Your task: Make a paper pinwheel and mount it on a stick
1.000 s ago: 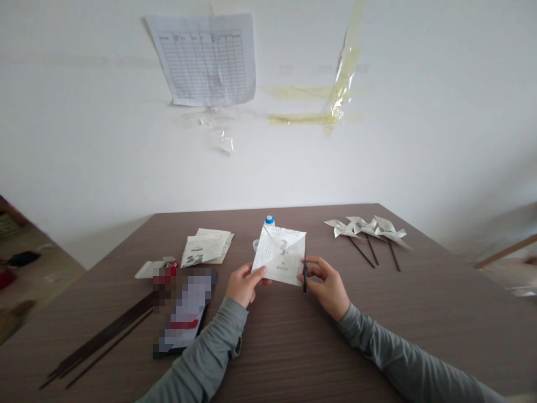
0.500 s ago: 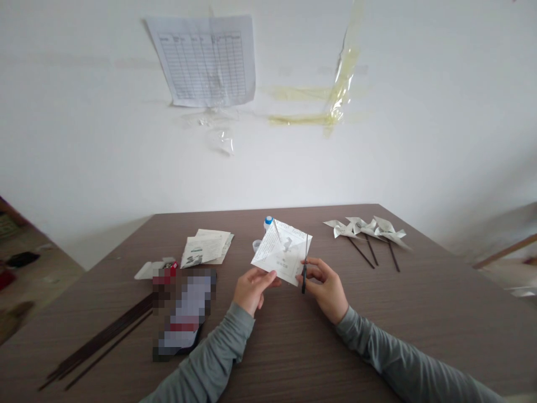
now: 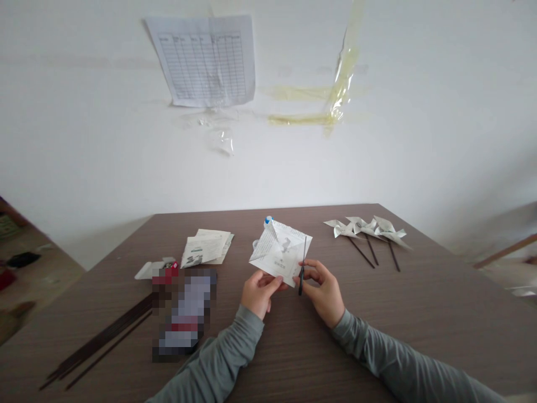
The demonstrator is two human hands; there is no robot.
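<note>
My left hand (image 3: 259, 290) pinches the near corner of a printed square of paper (image 3: 279, 253) and holds it up above the brown table (image 3: 419, 313). The sheet carries diagonal creases and one flap curls up at its top. My right hand (image 3: 321, 286) is closed on a pair of dark scissors (image 3: 301, 267), whose thin blades point up along the paper's right edge. Behind the paper stands a small bottle with a blue cap (image 3: 267, 220), mostly hidden.
Three finished paper pinwheels on dark sticks (image 3: 371, 230) lie at the back right. A pile of printed sheets (image 3: 206, 246) sits at the back left, a blurred-out flat object (image 3: 183, 310) lies left of my arm, and a bundle of dark sticks (image 3: 103, 341) lies at the far left.
Both hands have drawn closer together; the left hand slid right along the paper's lower edge. The paper has turned slightly, and the scissors shifted a little left.
</note>
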